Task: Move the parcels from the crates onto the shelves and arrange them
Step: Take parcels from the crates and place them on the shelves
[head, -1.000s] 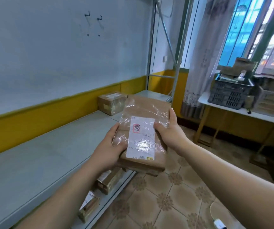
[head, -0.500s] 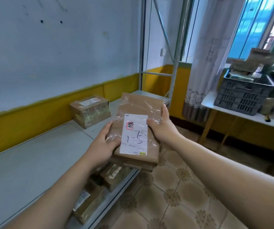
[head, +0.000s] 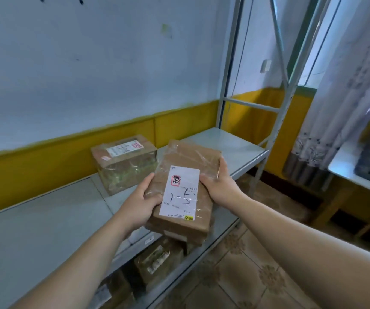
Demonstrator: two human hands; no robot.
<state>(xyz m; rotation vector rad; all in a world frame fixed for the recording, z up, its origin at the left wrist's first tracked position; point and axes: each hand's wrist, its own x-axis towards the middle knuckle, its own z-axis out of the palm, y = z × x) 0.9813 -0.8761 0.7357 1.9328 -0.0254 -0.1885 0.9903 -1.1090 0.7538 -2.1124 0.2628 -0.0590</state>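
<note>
Both hands hold a flat brown parcel (head: 185,186), wrapped in shiny clear tape with a white label, above the front edge of the grey metal shelf (head: 45,221). The left hand (head: 138,204) and the right hand (head: 220,186) grip its long sides with curled fingers. A box-shaped taped parcel (head: 125,162) stands at the shelf's back edge.

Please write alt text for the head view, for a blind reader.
A left hand and a right hand hold a flat brown parcel over a grey shelf. A taped box stands on the shelf behind it.
</note>
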